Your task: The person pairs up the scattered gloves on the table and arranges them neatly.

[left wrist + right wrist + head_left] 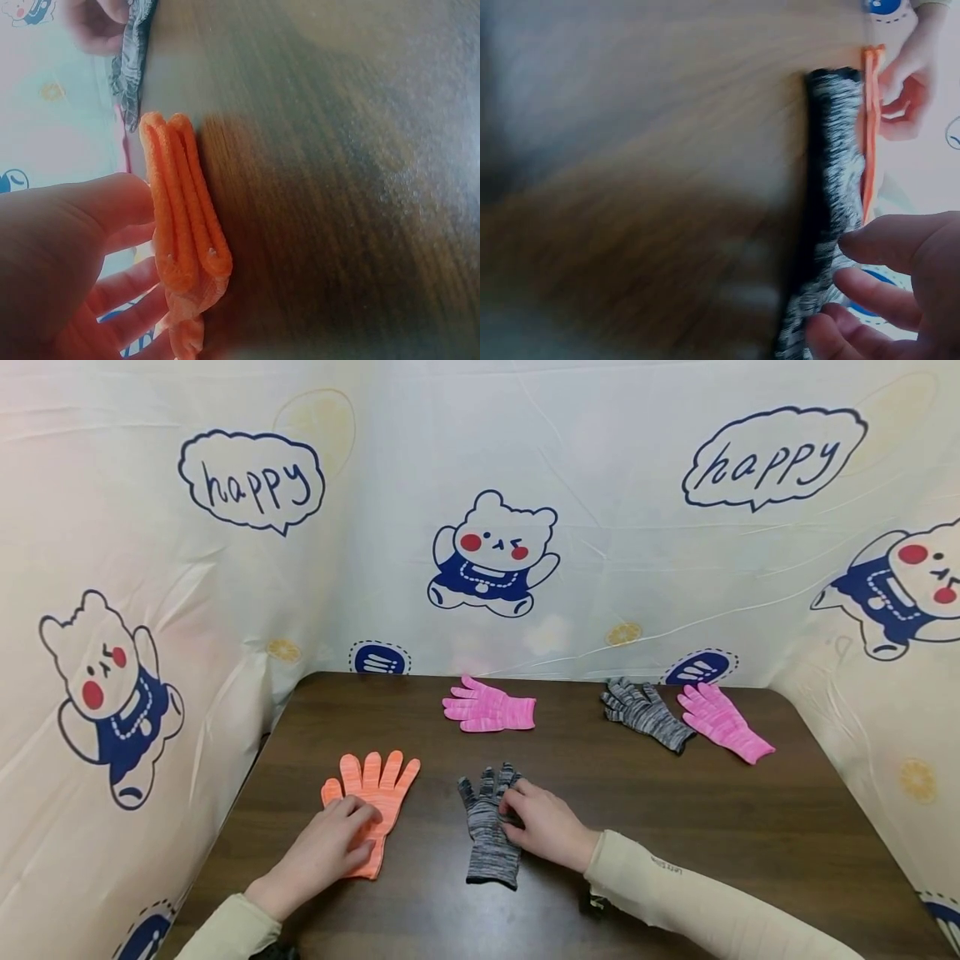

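On the left of the table, in the head view, an orange knit glove [380, 806] lies flat with its fingers pointing away. My left hand [330, 843] rests on it, fingers loosely bent. The left wrist view shows the orange cuff [184, 202] edge-on as two folded loops, with my thumb against it and the other fingers spread out. Near the middle lies a grey-and-black striped glove [491, 843], also fingers away. My right hand [551, 825] touches its right side. In the right wrist view the thumb and loose fingers [877, 296] meet the striped knit without closing round it.
Toward the back edge lie a pink glove [495, 708], a second striped glove [647, 714] and another pink glove [723, 722]; the last two are side by side at the right. A printed curtain [637, 568] surrounds the dark wooden table [622, 777].
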The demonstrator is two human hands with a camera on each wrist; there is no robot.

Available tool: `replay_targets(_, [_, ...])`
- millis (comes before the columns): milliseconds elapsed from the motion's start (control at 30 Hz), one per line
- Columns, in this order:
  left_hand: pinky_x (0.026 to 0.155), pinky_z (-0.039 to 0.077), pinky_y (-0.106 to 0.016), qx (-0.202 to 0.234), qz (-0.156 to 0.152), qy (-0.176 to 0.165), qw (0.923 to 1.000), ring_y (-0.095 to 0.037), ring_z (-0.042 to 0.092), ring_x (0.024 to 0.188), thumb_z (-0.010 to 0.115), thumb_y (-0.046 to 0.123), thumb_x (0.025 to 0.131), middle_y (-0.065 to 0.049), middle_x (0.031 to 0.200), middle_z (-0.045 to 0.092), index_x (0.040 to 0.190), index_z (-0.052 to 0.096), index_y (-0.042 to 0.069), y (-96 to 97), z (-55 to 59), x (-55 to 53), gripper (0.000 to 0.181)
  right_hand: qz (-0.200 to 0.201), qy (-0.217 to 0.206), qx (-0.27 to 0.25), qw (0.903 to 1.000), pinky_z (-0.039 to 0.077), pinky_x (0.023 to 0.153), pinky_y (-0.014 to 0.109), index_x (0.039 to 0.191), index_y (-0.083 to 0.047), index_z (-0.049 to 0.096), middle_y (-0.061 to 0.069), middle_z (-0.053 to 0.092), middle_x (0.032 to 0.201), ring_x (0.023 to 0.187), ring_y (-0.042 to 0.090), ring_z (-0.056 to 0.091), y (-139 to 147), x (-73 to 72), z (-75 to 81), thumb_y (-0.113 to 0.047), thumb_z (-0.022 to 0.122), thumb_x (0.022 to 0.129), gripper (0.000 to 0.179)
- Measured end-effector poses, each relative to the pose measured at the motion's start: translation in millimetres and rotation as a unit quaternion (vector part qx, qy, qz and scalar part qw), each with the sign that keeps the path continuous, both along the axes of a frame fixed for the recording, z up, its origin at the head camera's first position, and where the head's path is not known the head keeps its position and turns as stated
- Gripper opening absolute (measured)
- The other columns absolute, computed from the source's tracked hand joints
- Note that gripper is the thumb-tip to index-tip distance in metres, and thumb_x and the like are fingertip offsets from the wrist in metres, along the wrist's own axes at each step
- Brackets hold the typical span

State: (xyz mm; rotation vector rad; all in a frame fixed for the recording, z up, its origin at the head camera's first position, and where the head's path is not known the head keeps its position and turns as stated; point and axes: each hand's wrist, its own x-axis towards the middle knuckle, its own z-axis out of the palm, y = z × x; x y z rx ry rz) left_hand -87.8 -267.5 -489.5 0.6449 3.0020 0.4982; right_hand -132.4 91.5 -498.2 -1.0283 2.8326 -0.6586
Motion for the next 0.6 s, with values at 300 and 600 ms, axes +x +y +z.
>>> replay_targets(300, [0.069,0.040,-0.031,-0.010,-0.002,-0.009,0.9999,-0.013,0.045,0.082,0.085,0.018,0.085,0.005,0.098,0.056,0.112,0.071,0.015,0.4,1.3,-0.5,0.030,0.024,0.009,0.013,0.9996,0.055,0.071,0.033,0.106,-0.011,0.069,0.003,0.057,0.102,0.081,0.016,0.060,3.8,-6.5,-1.6,-0.017,0.079,0.092,0.018])
replay_targets(600, [0.069,0.040,-0.030,-0.016,-0.002,-0.012,0.9998,-0.013,0.045,0.082,0.085,0.018,0.086,0.005,0.097,0.055,0.112,0.071,0.015,1.2,2.2,0.0,0.029,0.022,0.044,0.041,0.9980,0.054,0.084,0.042,0.106,-0.012,0.073,0.005,0.064,0.106,0.094,0.023,0.062,9.2,-10.4,0.1,-0.016,0.079,0.092,0.016])
